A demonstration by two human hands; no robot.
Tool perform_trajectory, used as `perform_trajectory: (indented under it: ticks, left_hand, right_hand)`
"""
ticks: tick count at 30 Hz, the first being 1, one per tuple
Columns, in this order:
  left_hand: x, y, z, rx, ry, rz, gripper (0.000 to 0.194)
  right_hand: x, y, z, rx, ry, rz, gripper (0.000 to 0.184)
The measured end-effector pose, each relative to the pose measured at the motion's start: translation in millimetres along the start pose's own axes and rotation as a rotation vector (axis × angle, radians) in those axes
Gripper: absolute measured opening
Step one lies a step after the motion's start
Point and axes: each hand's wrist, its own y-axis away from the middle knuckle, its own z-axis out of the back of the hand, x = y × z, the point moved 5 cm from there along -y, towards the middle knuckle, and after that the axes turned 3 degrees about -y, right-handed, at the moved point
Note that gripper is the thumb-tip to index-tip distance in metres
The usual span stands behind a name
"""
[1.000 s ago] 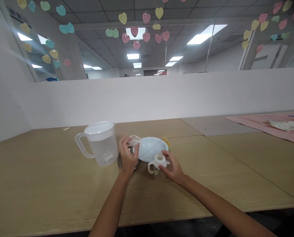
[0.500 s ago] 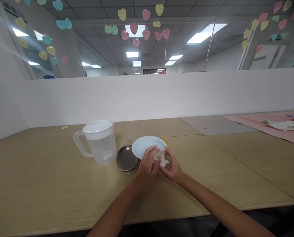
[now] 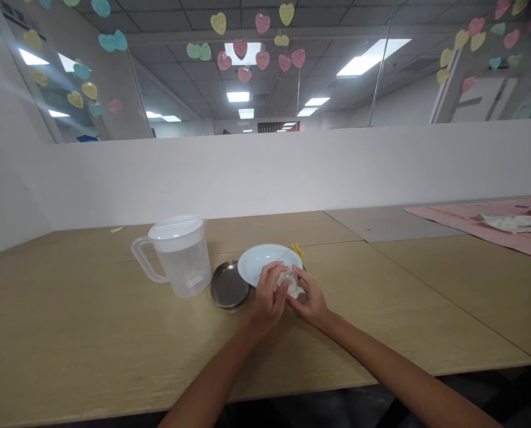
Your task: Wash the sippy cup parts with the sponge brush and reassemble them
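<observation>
A small clear baby bottle with white side handles (image 3: pixel 291 285) stands on the wooden table (image 3: pixel 114 345) just in front of a pale blue plate (image 3: pixel 261 260). My left hand (image 3: pixel 269 297) is curled over a clear dome cap on top of the bottle. My right hand (image 3: pixel 310 302) is closed around the bottle's right side. Most of the bottle is hidden behind my fingers.
A lidded translucent pitcher (image 3: pixel 176 255) stands to the left, with a round metal dish (image 3: pixel 228 286) between it and the plate. Something yellow (image 3: pixel 297 249) lies behind the plate. A pink cloth (image 3: pixel 483 221) with folded fabric lies far right. A white partition runs behind the table.
My left hand left the metal dish carrying the clear cap, crossed right to the bottle, and now presses the cap onto its top. My right hand has stayed on the bottle.
</observation>
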Motion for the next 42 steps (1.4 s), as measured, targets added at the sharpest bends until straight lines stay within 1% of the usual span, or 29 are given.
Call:
perform_trajectory:
  ticks: [7,13,16,19,21,23,24,26,28,30,32,35,37,39,42]
  left_hand:
    - [-5.6,-2.2,0.1,0.006,-0.003,-0.022,0.029]
    - [-8.6,-2.9,0.9,0.021,-0.001,-0.032,0.030]
    - [-8.4,-3.2,1.2,0.019,-0.004,-0.029,0.030]
    - [-5.5,-2.1,2.2,0.034,-0.012,-0.056,0.031]
    - [-2.2,-0.4,2.2,0.080,-0.027,-0.102,0.036]
    - [2.7,1.1,3.5,0.103,-0.037,-0.143,0.047]
    - [6.0,1.4,5.4,0.091,-0.035,-0.151,0.054]
    - [14.3,0.8,11.7,0.021,-0.028,-0.123,0.064]
    - [23.1,-0.2,18.6,-0.054,-0.034,-0.069,0.066]
    - [29.6,-1.0,23.3,-0.081,-0.069,-0.034,0.064]
    - [31.7,-1.4,24.3,-0.043,-0.120,-0.044,0.063]
    - [28.9,-1.3,20.5,0.079,-0.171,-0.084,0.060]
    - [24.6,-1.3,17.5,0.137,-0.185,-0.111,0.060]
    - [20.1,-1.5,14.2,0.179,-0.207,-0.147,0.062]
    - [17.0,-1.1,8.2,0.239,-0.252,-0.188,0.064]
  right_hand:
    - [1.8,-0.6,2.2,-0.034,-0.017,0.043,0.058]
    - [-2.9,1.9,-1.0,-0.018,0.001,0.008,0.057]
    - [-3.0,1.5,-1.0,-0.016,0.001,0.008,0.057]
    - [-2.7,0.8,0.2,0.007,-0.006,0.016,0.058]
    - [-3.5,1.6,0.4,0.047,-0.010,0.024,0.059]
    - [-5.8,3.1,1.2,0.078,-0.022,0.016,0.060]
    - [-7.3,3.5,2.0,0.086,-0.036,0.004,0.062]
    - [-10.3,3.0,4.5,0.080,-0.084,-0.034,0.064]
    - [-12.0,0.6,7.2,0.063,-0.140,-0.066,0.064]
    - [-13.0,-2.5,9.4,0.038,-0.178,-0.086,0.061]
    - [-14.2,-4.4,10.4,0.023,-0.191,-0.103,0.058]
    - [-15.7,-4.0,9.5,0.033,-0.186,-0.124,0.057]
    - [-15.4,-3.1,9.2,0.047,-0.164,-0.122,0.055]
    - [-13.5,-3.1,8.8,0.074,-0.129,-0.103,0.050]
    - [-8.4,-4.7,6.0,0.148,-0.083,-0.044,0.039]
